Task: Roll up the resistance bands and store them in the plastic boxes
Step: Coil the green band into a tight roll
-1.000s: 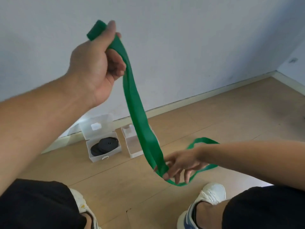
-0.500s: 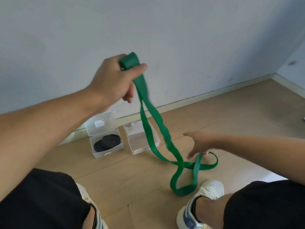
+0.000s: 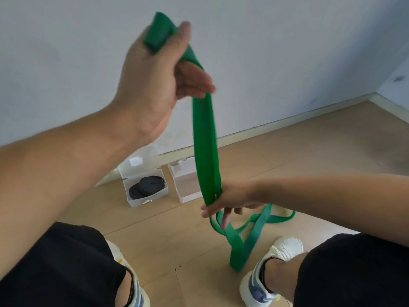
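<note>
The band [image 3: 204, 138] I hold is a plain, solid green from the rolled end by my thumb down to the loops on the floor. The left box [image 3: 145, 183] is clear plastic with a milky white tint and holds a black band [image 3: 147, 187]; two small dots on it look like holes, though the view is too soft to be sure. The right box [image 3: 187, 186] is the same clear white. The floor [image 3: 309, 156] is pale tan wood grain, the wall [image 3: 265, 52] grey-white. My shorts [image 3: 62, 269] are black, my shoes [image 3: 285, 249] white with blue.

We see even, soft daylight on the wall [image 3: 287, 52]; motion blur smears the raised left hand [image 3: 155, 80]; wide-angle bending at the edges.
</note>
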Available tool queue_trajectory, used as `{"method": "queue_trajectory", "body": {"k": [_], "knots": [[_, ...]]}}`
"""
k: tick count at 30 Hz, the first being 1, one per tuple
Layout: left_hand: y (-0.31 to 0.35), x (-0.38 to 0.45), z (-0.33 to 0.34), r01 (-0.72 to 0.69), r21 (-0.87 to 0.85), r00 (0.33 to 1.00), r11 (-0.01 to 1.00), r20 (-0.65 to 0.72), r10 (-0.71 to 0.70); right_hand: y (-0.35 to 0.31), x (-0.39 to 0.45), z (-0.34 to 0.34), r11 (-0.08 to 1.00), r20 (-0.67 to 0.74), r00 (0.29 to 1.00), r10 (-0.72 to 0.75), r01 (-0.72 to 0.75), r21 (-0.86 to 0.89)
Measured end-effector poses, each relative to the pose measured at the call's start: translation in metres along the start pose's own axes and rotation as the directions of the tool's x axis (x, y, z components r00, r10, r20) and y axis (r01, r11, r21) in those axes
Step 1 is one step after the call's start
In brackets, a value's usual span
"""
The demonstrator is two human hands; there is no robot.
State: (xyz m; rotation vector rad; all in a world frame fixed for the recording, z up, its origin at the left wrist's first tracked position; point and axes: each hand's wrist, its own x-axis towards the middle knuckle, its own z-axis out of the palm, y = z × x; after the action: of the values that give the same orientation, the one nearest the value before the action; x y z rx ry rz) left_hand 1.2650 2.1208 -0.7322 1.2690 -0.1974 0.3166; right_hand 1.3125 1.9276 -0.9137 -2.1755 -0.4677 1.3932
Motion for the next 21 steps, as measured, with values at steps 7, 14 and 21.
{"method": "queue_trajectory", "body": {"k": [7,14,21], "knots": [[-0.009,0.017,-0.065,0.265,0.325,0.939,0.908,-0.302,-0.166,0.037,-0.010,-0.040,0.976,-0.198,0.960,0.196,-0.171,0.138],[-0.040,-0.008,-0.055,0.315,0.803,0.905,0.506,-0.093,-0.416,0.054,-0.082,-0.131,0.973,-0.963,0.263,0.057,-0.232,-0.006],[-0.040,-0.019,-0.005,0.202,0.803,0.896,0.561,0.080,-0.437,0.025,-0.148,-0.153,0.935,-0.899,-0.258,-0.353,-0.103,-0.338]]}}
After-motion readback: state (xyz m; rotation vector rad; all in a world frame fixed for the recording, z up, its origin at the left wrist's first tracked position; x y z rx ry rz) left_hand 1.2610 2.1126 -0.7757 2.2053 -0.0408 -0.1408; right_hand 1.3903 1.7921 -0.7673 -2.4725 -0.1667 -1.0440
